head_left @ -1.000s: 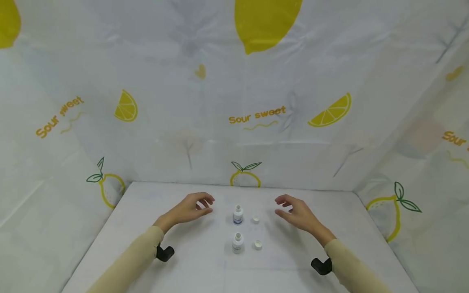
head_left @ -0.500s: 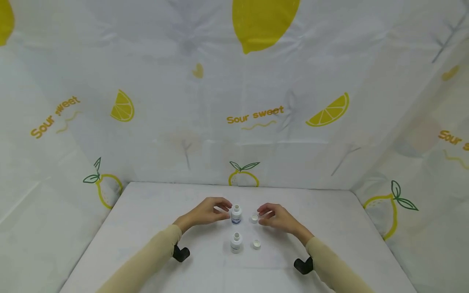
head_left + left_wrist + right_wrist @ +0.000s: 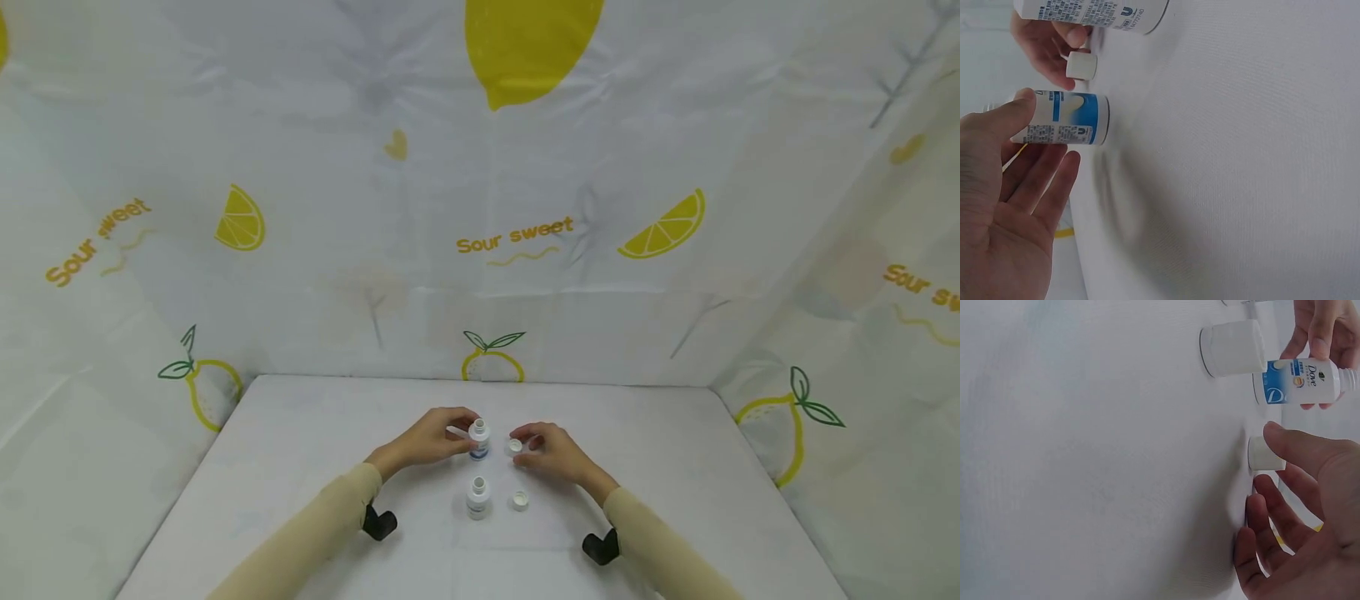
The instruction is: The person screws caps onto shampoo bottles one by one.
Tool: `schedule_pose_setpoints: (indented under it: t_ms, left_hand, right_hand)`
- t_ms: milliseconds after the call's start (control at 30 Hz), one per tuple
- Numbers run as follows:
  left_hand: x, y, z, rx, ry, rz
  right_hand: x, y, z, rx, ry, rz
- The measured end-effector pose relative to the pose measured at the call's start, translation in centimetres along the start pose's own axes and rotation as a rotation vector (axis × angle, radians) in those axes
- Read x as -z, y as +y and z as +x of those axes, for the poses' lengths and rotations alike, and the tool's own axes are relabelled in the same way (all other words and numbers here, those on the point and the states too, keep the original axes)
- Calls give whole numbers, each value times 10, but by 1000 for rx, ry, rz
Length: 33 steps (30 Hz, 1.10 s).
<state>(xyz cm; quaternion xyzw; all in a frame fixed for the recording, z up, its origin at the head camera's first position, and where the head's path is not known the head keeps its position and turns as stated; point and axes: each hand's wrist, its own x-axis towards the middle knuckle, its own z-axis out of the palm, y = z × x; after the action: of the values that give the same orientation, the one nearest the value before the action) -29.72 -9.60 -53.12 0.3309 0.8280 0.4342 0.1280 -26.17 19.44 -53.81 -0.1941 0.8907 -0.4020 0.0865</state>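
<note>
On the white table, my left hand [image 3: 433, 437] holds a small open white bottle [image 3: 479, 435] with a blue-and-white Dove label, thumb on one side and fingers behind it. The bottle [image 3: 1300, 381] stands upright, its threaded neck bare. To its right, my right hand [image 3: 557, 454] has thumb and index finger at either side of a white screw cap [image 3: 515, 447], pinching it. In the right wrist view the thumb overlaps the top of this cap [image 3: 1263, 455], while the other fingers curl near the tabletop.
Nearer me stand a second open white bottle [image 3: 477, 502] and, to its right, another white cap [image 3: 520, 501]. The white table [image 3: 315, 417] ends at a back wall draped with a lemon-print sheet [image 3: 420, 317].
Both hands have moved inward, the left to the far bottle and the right to the far cap, and now grip them. The nearer bottle and cap stay put.
</note>
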Motion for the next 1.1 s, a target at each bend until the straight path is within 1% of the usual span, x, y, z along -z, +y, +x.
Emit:
schedule_pose_setpoints:
  t_ms: [167,333,500,667,767,867,967,1100]
  left_hand:
    - [-3,-3,1,-1,6,-18]
    - [-2,-3,0,-10,11,-29]
    - [0,0,-1,-30,14,-16]
    - [3,7,-1,-43,19,-2]
    - [6,13,-2,-51,16,-2]
    - [9,21,-2,-61,7,-8]
    - [11,27,-2,-76,2,5]
    - [14,33,-3,-92,7,24]
  right_hand:
    - [-6,2,1,-22,49,-10]
    - [-7,3,1,-10,60,-13]
    - [-5,2,0,1,87,-21]
    - [3,-6,0,35,134,-22]
    - [11,-14,0,62,150,0]
    - [17,-23,-1,73,155,25]
    - [22,-32,-3,81,153,44]
    - [24,-43,-3,118,142,62]
